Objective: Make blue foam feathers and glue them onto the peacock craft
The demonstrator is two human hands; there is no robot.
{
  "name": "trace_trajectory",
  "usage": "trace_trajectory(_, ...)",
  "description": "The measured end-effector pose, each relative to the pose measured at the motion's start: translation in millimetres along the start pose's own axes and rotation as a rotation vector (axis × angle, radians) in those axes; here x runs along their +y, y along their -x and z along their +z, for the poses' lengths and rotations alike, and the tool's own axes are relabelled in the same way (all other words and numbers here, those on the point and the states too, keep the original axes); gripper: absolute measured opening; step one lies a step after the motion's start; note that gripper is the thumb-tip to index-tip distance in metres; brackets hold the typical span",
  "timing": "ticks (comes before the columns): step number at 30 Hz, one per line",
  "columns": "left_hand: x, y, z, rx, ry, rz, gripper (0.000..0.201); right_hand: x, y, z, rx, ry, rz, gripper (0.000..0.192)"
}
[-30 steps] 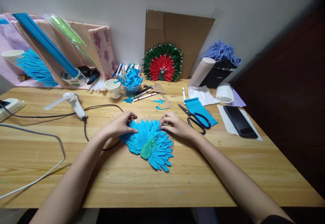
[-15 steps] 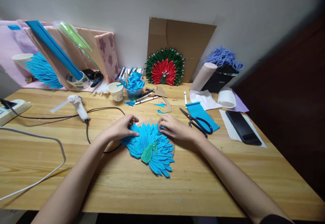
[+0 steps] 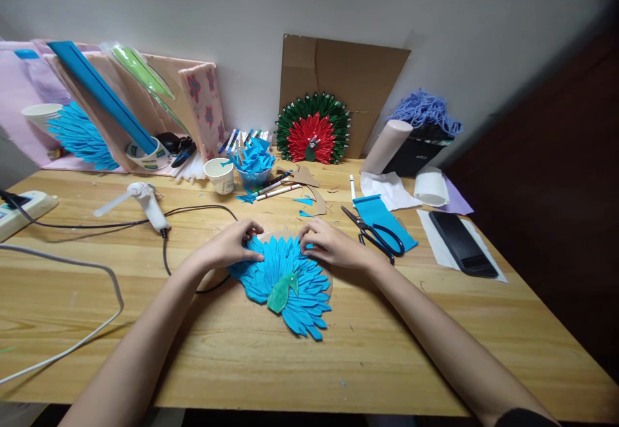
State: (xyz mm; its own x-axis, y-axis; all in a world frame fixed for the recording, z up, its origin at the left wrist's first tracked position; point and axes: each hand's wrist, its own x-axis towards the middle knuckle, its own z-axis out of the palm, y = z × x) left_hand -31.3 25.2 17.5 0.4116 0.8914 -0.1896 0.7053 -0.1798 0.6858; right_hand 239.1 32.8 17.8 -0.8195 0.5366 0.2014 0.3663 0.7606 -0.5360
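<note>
A peacock craft (image 3: 280, 266) with layered blue paper feathers on a round cardboard backing lies flat on the wooden table. Its green bird body (image 3: 279, 293) sits low on the fan, with the head pointing right. My left hand (image 3: 240, 245) grips the upper left edge, thumb over the feathers and fingers curled by the cardboard. At the upper right of the fan, my right hand (image 3: 323, 242) has its fingers pinched together, and a bit of blue feather shows between them. Their exact contact is partly hidden.
Black-handled scissors (image 3: 380, 233) lie on blue paper (image 3: 387, 220) at right, near a phone (image 3: 461, 244). A white glue gun (image 3: 149, 206) with a black cord rests at left. Behind stand a paper cup (image 3: 219, 176), a bowl of blue strips (image 3: 254, 164) and a red-green peacock (image 3: 313, 131).
Hardly anything differs. Both hands keep their places on the peacock craft, and the whole view has shifted very slightly.
</note>
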Motion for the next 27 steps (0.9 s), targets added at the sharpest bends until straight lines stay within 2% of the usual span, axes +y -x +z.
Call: trace_trajectory(27,-3.7,-1.5,1.8,0.004,-0.003,0.005,0.059,2.0,-1.0,4.4,0.031,0.138,-0.083,0.015)
